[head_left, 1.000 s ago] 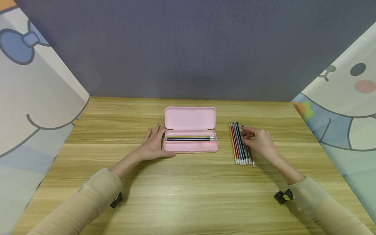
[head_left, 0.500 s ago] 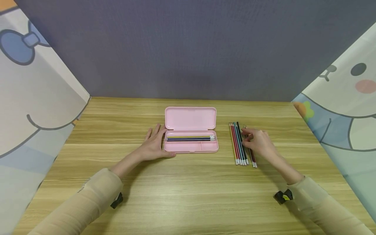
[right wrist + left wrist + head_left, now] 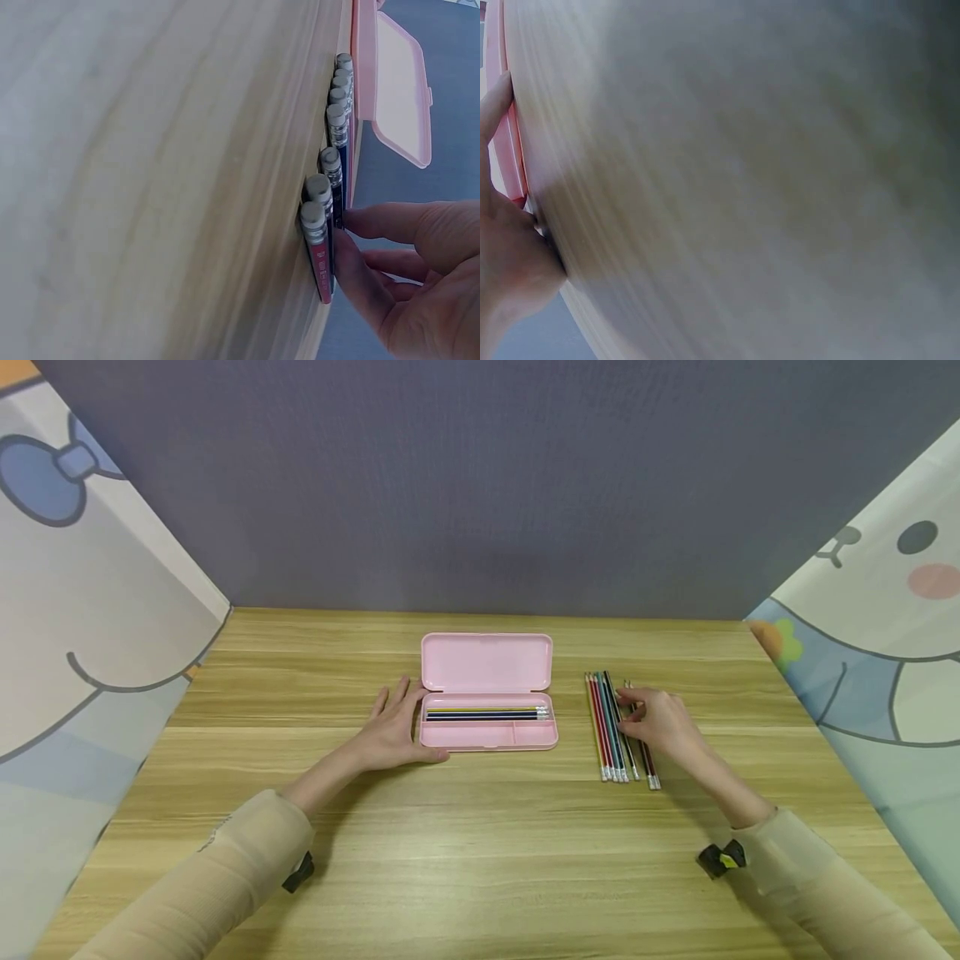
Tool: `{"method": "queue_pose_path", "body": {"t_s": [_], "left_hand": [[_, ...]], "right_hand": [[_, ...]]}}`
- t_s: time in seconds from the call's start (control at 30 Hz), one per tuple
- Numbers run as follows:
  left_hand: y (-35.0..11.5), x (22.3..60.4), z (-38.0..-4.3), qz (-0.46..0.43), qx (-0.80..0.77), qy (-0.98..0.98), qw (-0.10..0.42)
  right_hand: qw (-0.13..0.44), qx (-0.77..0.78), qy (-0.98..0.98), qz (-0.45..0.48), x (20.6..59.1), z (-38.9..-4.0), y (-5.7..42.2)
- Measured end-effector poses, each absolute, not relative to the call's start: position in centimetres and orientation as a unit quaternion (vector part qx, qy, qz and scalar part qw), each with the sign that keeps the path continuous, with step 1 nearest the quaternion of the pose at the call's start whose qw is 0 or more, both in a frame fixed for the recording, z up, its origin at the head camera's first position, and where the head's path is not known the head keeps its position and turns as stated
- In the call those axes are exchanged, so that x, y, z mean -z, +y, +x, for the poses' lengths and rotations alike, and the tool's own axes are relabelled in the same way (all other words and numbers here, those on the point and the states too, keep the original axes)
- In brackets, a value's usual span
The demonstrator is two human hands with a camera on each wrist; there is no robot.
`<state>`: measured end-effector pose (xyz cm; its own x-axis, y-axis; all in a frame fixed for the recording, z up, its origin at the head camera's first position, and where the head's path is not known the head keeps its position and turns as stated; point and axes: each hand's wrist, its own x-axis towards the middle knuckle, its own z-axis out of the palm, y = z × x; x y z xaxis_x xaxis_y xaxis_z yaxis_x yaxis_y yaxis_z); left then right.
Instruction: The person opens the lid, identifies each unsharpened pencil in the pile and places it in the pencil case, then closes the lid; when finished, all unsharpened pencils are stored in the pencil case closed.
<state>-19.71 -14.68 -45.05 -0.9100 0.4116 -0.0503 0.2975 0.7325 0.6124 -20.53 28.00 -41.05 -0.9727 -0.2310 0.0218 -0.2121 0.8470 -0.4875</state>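
Observation:
A pink pencil case (image 3: 480, 737) lies with its lid (image 3: 486, 662) folded back, several pencils (image 3: 483, 714) in its long rear compartment. My left hand (image 3: 393, 731) rests at the case's left end, fingers spread behind and thumb along the front edge, seen also in the left wrist view. At the right lies a row of pencils (image 3: 604, 727), eraser ends toward me. My right hand (image 3: 660, 724) pinches a dark pencil (image 3: 336, 187) between thumb and index finger, just right of that row. Two pencils (image 3: 651, 772) lie apart under that hand, their upper parts partly hidden.
The wooden table (image 3: 480, 852) ends at a grey-blue panel (image 3: 480, 502) behind the case. Cartoon-printed cloths (image 3: 97, 610) flank both sides. Wrist cameras are strapped at both sleeves, the right one (image 3: 722, 860) close to the tabletop.
Pencils under the right hand have spread apart: a second one joined the lone one at the far right, and a gap now separates this pair from the row. The left hand has stayed still.

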Motion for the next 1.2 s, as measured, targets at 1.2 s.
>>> {"method": "queue_pose_path", "body": {"t_s": [1.2], "left_hand": [[-14.77,45.39,-19.92,0.196,-0.31,0.926,0.087]], "right_hand": [[0.071,0.262,0.96,-0.071,40.8,-21.04,27.65]]}}
